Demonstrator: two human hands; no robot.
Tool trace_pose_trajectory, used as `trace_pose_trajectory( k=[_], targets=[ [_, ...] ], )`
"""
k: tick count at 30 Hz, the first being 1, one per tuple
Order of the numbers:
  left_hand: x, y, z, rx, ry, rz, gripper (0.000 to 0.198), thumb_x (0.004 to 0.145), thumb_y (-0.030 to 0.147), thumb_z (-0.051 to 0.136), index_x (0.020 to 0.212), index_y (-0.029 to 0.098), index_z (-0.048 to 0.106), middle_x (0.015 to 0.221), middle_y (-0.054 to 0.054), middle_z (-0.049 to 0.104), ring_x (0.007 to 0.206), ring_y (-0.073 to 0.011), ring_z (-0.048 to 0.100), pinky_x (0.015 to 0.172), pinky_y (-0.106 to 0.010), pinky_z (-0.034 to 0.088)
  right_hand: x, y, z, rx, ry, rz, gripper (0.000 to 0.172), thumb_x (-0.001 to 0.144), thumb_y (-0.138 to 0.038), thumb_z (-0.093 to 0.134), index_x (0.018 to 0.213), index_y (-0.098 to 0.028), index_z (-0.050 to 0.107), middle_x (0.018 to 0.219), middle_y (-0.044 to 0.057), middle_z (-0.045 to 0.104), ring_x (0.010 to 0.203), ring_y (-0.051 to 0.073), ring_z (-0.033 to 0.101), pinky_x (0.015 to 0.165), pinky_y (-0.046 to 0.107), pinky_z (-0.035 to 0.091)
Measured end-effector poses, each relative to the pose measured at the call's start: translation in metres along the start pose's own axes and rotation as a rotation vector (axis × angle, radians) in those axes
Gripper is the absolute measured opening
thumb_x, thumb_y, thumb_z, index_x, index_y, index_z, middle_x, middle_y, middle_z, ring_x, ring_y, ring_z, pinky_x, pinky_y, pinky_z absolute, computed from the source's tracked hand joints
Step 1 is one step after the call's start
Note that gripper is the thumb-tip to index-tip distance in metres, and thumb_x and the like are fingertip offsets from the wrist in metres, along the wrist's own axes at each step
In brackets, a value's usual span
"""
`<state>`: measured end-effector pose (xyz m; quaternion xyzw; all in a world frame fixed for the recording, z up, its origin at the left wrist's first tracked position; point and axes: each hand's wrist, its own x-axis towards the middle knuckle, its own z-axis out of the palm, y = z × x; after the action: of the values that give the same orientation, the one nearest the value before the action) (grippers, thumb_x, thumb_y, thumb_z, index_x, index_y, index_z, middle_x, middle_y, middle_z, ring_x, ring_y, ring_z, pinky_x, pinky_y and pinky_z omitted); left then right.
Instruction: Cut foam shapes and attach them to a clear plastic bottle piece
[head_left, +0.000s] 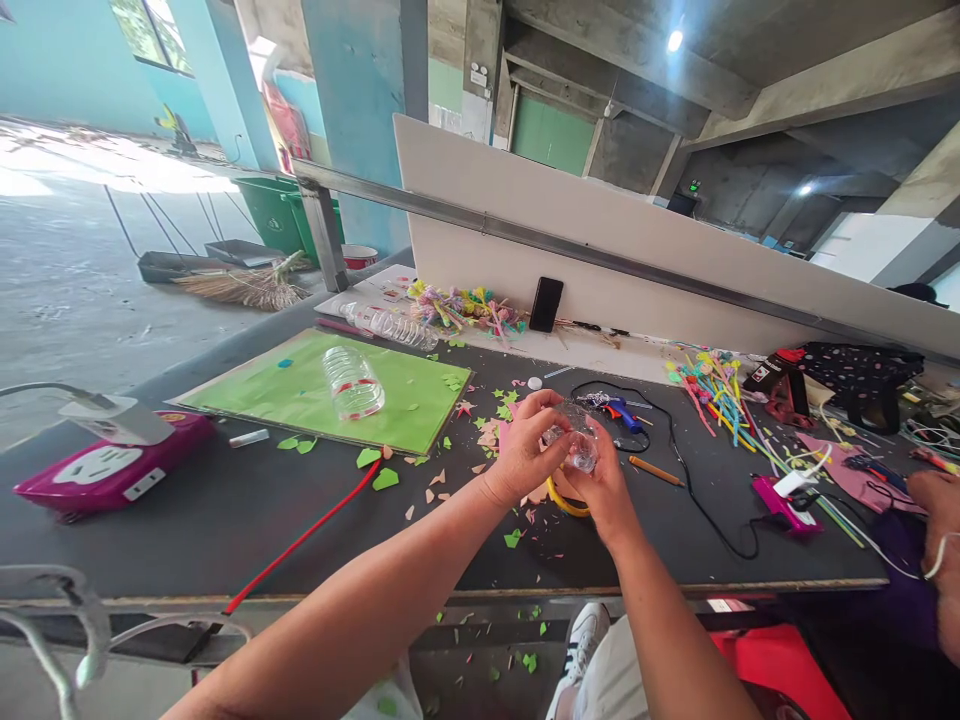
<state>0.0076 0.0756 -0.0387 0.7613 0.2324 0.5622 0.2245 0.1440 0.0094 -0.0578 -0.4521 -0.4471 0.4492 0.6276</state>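
Both hands meet over the middle of the black table. My left hand (529,450) grips a clear plastic bottle piece (582,452) from the left, with its fingers curled over the top. My right hand (606,485) holds the same piece from the right and below. A yellow curved object (564,503) shows just beneath my hands; its kind is partly hidden. Green and pink paper scraps (513,538) lie around them. To the left, a cut clear bottle section (352,383) rests on a green sheet (259,388). Beyond my hands is a blue glue gun (624,414).
A black phone (546,304) leans on the white partition (637,250). Pipe-cleaner flowers (472,308) lie behind. Purple power strips (112,470) sit left and right, with cables and a red cord (300,545). Another person's hand (937,510) is at the far right.
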Motion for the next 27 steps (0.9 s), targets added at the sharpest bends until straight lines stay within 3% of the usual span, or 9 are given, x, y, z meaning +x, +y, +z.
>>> trace_pose_trajectory(
  k=[4, 8, 12, 16, 22, 27],
  targets=[
    [-0.001, 0.000, -0.003, -0.064, 0.031, -0.018, 0.035, 0.088, 0.039, 0.057, 0.117, 0.020, 0.057, 0.129, -0.013, 0.048, 0.128, -0.0264, 0.042, 0.108, -0.044, 0.035, 0.004, 0.001, -0.004, 0.093, 0.042, 0.004, 0.073, 0.069, -0.025, 0.079, 0.132, -0.034, 0.045, 0.113, 0.000, 0.064, 0.114, 0.022, 0.057, 0.105, 0.044, 0.041],
    [-0.001, -0.009, -0.002, -0.197, 0.025, -0.146, 0.048, 0.092, 0.049, 0.047, 0.131, 0.020, 0.048, 0.136, -0.014, 0.047, 0.128, -0.0262, 0.044, 0.105, -0.044, 0.038, 0.007, -0.002, -0.009, 0.283, 0.033, 0.064, 0.063, 0.070, -0.022, 0.077, 0.126, -0.034, 0.051, 0.109, -0.001, 0.068, 0.108, 0.021, 0.062, 0.102, 0.043, 0.044],
    [-0.002, -0.018, 0.007, -0.390, -0.091, -0.351, 0.051, 0.093, 0.054, 0.044, 0.130, 0.020, 0.052, 0.134, -0.012, 0.054, 0.124, -0.0251, 0.050, 0.105, -0.042, 0.040, 0.007, -0.005, -0.010, 0.363, -0.076, 0.055, 0.046, 0.076, -0.024, 0.070, 0.120, -0.032, 0.060, 0.115, 0.000, 0.070, 0.107, 0.022, 0.064, 0.102, 0.044, 0.044],
    [-0.005, -0.018, 0.014, -0.603, -0.196, -0.508, 0.053, 0.092, 0.056, 0.044, 0.129, 0.020, 0.055, 0.128, -0.010, 0.061, 0.119, -0.0245, 0.055, 0.102, -0.041, 0.044, 0.006, -0.007, -0.010, 0.399, -0.144, 0.091, 0.042, 0.080, -0.033, 0.067, 0.122, -0.032, 0.060, 0.123, 0.001, 0.068, 0.111, 0.023, 0.063, 0.100, 0.045, 0.045],
    [-0.006, -0.013, 0.015, -0.677, -0.258, -0.527, 0.056, 0.088, 0.054, 0.054, 0.132, 0.020, 0.053, 0.126, -0.008, 0.063, 0.113, -0.0244, 0.059, 0.101, -0.041, 0.045, 0.009, -0.010, -0.009, 0.455, -0.119, 0.137, 0.036, 0.088, -0.050, 0.054, 0.118, -0.032, 0.063, 0.129, 0.001, 0.065, 0.119, 0.025, 0.059, 0.100, 0.047, 0.046],
    [-0.003, -0.017, 0.010, -0.619, -0.125, -0.487, 0.052, 0.091, 0.055, 0.047, 0.130, 0.023, 0.056, 0.134, -0.009, 0.057, 0.125, -0.0257, 0.051, 0.103, -0.041, 0.044, 0.010, -0.009, -0.014, 0.394, -0.113, 0.108, 0.037, 0.087, -0.050, 0.058, 0.119, -0.032, 0.063, 0.121, 0.001, 0.069, 0.118, 0.025, 0.060, 0.105, 0.048, 0.042]
  ],
)
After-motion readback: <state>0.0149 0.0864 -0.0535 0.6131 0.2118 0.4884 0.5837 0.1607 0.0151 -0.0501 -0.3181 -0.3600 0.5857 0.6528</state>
